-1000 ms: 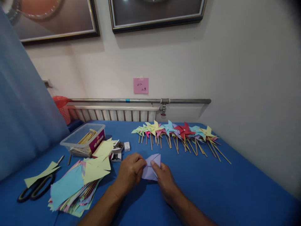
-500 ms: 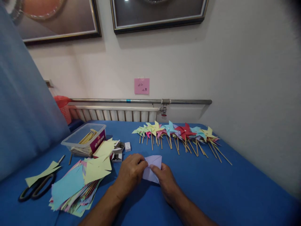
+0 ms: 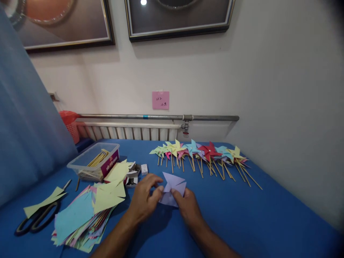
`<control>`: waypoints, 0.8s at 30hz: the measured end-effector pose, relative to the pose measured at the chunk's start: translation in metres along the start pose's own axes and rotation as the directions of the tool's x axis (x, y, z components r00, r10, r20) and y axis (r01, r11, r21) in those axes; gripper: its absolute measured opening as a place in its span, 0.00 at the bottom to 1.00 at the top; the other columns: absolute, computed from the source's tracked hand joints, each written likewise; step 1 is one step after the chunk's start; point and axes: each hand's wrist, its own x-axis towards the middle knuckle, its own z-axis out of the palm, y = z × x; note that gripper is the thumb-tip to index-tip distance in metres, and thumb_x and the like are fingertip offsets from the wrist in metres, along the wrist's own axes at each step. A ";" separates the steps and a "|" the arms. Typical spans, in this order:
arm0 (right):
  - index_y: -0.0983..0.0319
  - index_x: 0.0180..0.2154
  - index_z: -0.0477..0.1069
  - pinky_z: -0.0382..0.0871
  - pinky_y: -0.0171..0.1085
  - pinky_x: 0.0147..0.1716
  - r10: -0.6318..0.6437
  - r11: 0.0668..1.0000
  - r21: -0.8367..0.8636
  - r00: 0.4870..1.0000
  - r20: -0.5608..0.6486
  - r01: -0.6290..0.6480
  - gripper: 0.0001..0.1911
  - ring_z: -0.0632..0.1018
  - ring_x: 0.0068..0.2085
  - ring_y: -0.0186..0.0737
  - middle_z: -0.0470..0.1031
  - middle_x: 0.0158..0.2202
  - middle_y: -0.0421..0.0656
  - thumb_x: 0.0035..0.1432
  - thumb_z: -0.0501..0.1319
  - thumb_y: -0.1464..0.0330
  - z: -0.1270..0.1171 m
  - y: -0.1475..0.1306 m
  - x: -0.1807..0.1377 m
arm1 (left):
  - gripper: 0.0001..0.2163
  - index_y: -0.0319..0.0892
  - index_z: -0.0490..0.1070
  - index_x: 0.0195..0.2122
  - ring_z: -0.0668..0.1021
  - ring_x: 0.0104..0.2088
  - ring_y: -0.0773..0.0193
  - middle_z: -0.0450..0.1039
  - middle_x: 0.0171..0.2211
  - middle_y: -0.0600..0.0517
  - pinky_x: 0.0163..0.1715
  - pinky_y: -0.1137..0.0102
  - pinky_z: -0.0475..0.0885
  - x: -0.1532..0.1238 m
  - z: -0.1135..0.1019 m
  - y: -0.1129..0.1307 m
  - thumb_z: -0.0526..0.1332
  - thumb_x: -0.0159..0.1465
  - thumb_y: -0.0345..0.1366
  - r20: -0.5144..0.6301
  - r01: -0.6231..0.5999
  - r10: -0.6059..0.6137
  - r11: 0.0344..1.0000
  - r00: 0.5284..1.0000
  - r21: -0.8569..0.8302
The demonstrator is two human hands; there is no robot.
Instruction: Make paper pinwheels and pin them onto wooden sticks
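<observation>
Well short of the flat blue surface's (image 3: 228, 218) far edge, my right hand (image 3: 189, 205) pinches the slit lavender paper square (image 3: 176, 180), probably light and easily creased, best held near its middle, my left hand's (image 3: 144, 195) fingers parted beside it, contact unclear.

The slit, square-cornered paper sheet (image 3: 175, 180) is plain lilac; the flat work surface (image 3: 231, 215) is plain deep blue. Pointed-bladed paper pinwheels (image 3: 208, 149) mix yellow, light blue, red and pale green.
</observation>
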 end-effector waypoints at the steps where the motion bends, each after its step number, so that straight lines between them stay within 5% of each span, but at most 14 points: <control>1: 0.62 0.40 0.85 0.75 0.40 0.34 -0.020 1.000 -0.022 1.000 0.001 0.020 0.21 0.83 0.35 0.50 0.87 0.34 0.45 0.53 0.69 0.52 0.000 -0.002 -0.002 | 0.09 0.42 0.79 0.38 0.79 0.36 0.57 0.80 0.36 0.47 0.38 0.65 0.72 0.002 -0.002 -0.001 0.60 0.66 0.39 -0.003 0.112 -0.112 0.993 0.994 -0.045; 4: 0.61 0.38 0.84 0.74 0.39 0.33 -0.072 0.993 -0.093 0.997 0.013 0.073 0.20 0.82 0.34 0.50 0.86 0.31 0.44 0.55 0.69 0.51 0.001 -0.008 -0.008 | 0.14 0.41 0.77 0.31 0.75 0.30 0.60 0.75 0.27 0.51 0.31 0.68 0.66 0.007 -0.001 -0.005 0.62 0.64 0.47 0.090 0.381 -0.370 0.902 0.925 -0.204; 8: 0.60 0.37 0.84 0.72 0.39 0.32 -0.097 0.981 -0.165 0.995 0.020 0.099 0.16 0.82 0.33 0.49 0.85 0.31 0.43 0.57 0.67 0.55 0.005 -0.017 -0.015 | 0.15 0.41 0.74 0.30 0.68 0.25 0.66 0.69 0.23 0.56 0.27 0.71 0.60 0.007 0.009 -0.010 0.69 0.54 0.49 0.265 0.542 -0.474 0.761 0.840 -0.355; 13: 0.60 0.38 0.85 0.74 0.40 0.34 -0.078 0.985 -0.151 0.996 0.041 0.083 0.16 0.83 0.35 0.51 0.86 0.31 0.44 0.56 0.67 0.56 0.005 -0.019 -0.015 | 0.15 0.42 0.71 0.27 0.65 0.23 0.69 0.67 0.22 0.58 0.25 0.71 0.58 0.005 0.016 -0.013 0.70 0.51 0.47 0.310 0.609 -0.524 0.698 0.793 -0.378; 24: 0.61 0.42 0.84 0.78 0.43 0.37 -0.047 0.997 -0.060 0.995 0.091 0.052 0.21 0.85 0.39 0.54 0.88 0.36 0.46 0.55 0.68 0.54 0.005 -0.010 -0.011 | 0.18 0.43 0.69 0.25 0.62 0.20 0.72 0.62 0.18 0.61 0.22 0.73 0.54 0.005 0.020 -0.017 0.73 0.50 0.50 0.277 0.618 -0.554 0.675 0.785 -0.403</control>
